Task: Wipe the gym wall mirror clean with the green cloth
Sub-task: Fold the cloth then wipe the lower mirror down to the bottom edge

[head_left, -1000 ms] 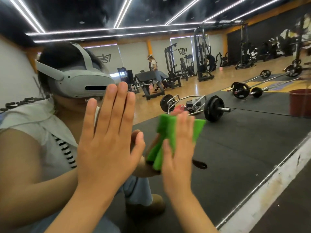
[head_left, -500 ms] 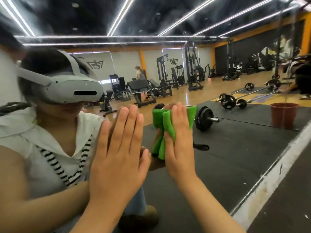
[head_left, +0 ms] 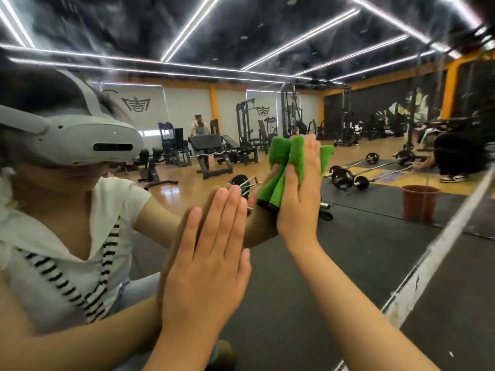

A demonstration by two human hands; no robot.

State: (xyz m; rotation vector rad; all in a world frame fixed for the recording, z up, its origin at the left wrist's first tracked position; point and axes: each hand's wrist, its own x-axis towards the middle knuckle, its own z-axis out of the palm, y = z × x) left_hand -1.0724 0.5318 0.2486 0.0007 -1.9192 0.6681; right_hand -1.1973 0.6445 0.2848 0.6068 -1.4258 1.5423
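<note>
Head view: right hand (head_left: 300, 202), fingers straight, pressed the green cloth (head_left: 284, 162) onto the wall mirror (head_left: 361, 263) mid-frame, seemingly for wiping pressure; left hand (head_left: 206, 261), fingers flat, braced lower left.

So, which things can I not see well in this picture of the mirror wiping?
Head view only:
The mirror under the green cloth: hidden by that cloth and the right hand.
The mirror's top and left ends: cut off by the frame edges.
The crouching person far right: blurred.

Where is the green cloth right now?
Head view, just right of centre: the cloth is pressed against the mirror under the right hand, above the left hand.
</note>
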